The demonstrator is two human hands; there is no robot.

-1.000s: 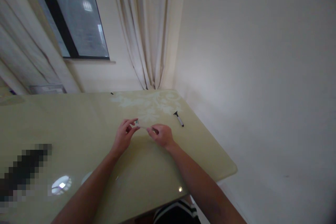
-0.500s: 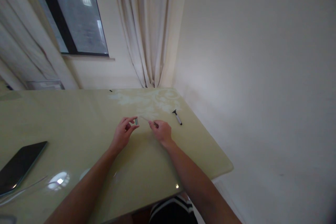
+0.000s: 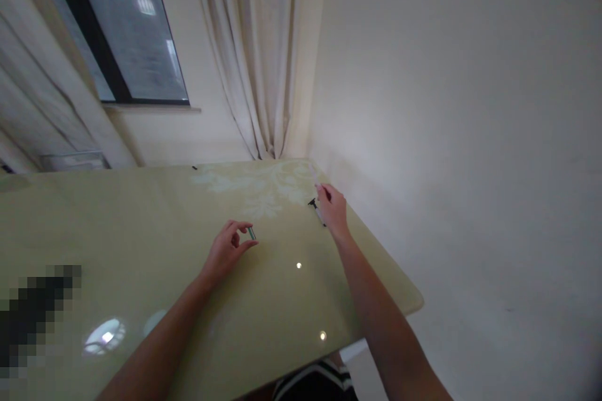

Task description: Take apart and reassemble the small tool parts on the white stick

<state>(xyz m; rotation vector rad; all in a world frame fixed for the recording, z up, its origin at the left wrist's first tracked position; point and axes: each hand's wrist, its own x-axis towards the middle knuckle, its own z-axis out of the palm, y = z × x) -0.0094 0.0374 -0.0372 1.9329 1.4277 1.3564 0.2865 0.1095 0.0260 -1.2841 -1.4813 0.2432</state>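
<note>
Between thumb and fingertips, my left hand (image 3: 229, 247) pinches a small, narrow piece (image 3: 252, 233), greenish with pale edges, above the table. Its kind is too small to make out. My right hand (image 3: 333, 208) is closed around a thin, pale stick-like thing (image 3: 313, 173) whose tip points away toward the table's far corner. Just beside and below that hand, a razor (image 3: 320, 215) with a black head and grey handle lies on the table, its handle partly covered by the hand.
The glossy yellow-green table (image 3: 273, 301) runs up to a wall (image 3: 470, 138) on the right. A tiny black piece (image 3: 194, 168) lies near the far edge. At left is a dark, pixelated shape (image 3: 37, 310). Curtains (image 3: 263, 62) and a window (image 3: 132, 25) are behind.
My right hand has moved right and away with the thin stick, from beside my left hand to over the razor. My left hand still pinches the small piece, now tilted.
</note>
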